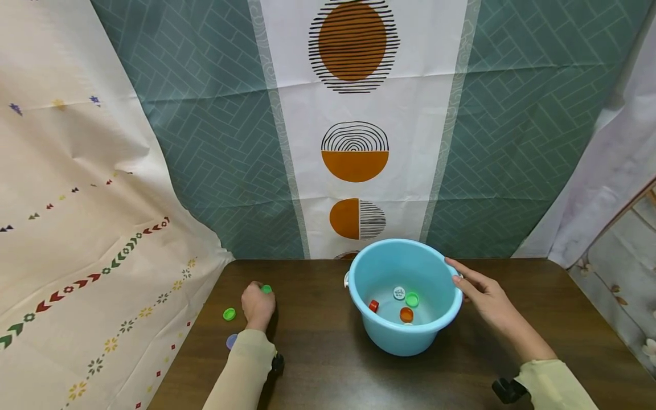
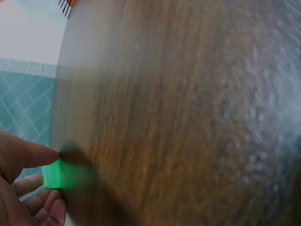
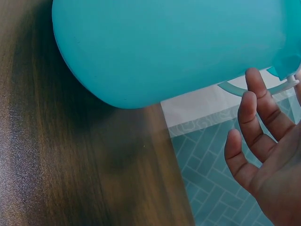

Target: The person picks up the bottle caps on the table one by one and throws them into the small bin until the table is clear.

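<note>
One blue bucket (image 1: 401,341) stands upright on the counter (image 1: 318,347). Four caps show plainly on its floor: one red cap (image 1: 373,306), one orange cap (image 1: 406,315), one green cap (image 1: 412,299) and one white cap (image 1: 399,293); a white sliver (image 1: 408,324) peeps past the near rim, too hidden to name. Two more lie on the counter at the left, a loose green cap (image 1: 229,314) and a purple cap (image 1: 232,341), the latter partly behind the left sleeve (image 1: 238,370). One held green cap (image 2: 52,174) makes seven caps in all.

The left hand (image 1: 257,307) reaches forward, its grip pinching the held green cap between thumb and fingers. The right hand (image 1: 489,302) comes in from the near right, thumb and forefinger touching the bucket's rim; its grip is spread, the other three fingers bent loosely beside the outer wall.

The loose green cap sits near the counter's left edge. A broad stretch of counter separates the left hand from the bucket, with another to the bucket's right. The far edge runs just behind the bucket, against a hanging cloth (image 1: 359,188)
</note>
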`<state>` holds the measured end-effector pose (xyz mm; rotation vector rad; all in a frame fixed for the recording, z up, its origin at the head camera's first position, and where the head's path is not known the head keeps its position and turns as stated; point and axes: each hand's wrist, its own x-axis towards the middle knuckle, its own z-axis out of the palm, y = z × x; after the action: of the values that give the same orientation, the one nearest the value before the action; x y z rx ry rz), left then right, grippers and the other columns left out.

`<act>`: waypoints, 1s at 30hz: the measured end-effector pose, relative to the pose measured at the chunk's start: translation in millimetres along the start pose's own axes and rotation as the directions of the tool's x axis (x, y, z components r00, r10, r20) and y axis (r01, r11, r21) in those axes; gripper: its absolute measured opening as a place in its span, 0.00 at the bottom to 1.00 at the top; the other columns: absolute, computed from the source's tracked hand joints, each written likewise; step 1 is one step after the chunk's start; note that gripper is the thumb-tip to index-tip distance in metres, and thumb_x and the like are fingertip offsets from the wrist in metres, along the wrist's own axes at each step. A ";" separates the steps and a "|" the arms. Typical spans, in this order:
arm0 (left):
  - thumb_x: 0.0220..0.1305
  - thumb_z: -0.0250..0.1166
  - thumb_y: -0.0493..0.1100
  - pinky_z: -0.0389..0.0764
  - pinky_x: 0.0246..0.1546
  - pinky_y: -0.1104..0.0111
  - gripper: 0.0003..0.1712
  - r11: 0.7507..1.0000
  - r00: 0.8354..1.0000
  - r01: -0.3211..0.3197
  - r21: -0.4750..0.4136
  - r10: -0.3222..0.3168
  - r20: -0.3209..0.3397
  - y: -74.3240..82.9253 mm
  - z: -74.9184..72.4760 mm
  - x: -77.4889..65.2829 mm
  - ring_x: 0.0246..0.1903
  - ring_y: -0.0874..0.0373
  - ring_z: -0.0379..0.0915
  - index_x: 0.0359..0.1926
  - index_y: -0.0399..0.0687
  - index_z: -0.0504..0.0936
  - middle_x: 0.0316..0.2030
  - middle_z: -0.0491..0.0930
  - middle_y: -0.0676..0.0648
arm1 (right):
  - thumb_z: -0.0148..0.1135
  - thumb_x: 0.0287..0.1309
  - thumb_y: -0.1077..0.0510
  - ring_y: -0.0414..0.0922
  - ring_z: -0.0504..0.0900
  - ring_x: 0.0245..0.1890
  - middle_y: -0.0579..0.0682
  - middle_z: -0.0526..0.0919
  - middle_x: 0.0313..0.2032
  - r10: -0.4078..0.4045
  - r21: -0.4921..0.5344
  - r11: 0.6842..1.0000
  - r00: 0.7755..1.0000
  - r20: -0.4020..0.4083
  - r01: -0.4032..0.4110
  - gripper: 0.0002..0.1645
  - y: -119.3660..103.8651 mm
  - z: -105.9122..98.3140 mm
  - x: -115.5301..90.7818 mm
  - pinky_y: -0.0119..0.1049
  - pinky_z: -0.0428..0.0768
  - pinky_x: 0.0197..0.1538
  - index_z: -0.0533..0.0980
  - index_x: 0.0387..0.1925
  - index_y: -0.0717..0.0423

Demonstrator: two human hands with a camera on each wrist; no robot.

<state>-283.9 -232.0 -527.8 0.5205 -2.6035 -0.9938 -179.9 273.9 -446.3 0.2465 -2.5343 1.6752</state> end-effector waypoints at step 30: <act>0.57 0.70 0.42 0.77 0.42 0.48 0.21 0.988 1.000 0.003 -0.154 -0.002 0.006 25.3 0.7 -3.7 0.43 0.37 0.76 0.49 0.34 0.79 0.43 0.80 0.34 | 0.49 0.73 0.45 0.40 0.80 0.48 0.58 0.69 0.66 -0.014 -0.007 1.000 1.000 0.010 0.014 0.29 0.0 -0.9 -1.4 0.40 0.82 0.43 0.63 0.72 0.42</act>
<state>-286.6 -212.5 -511.5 0.4832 -2.5050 -1.1863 -178.6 274.8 -446.2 0.2724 -2.5395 1.6634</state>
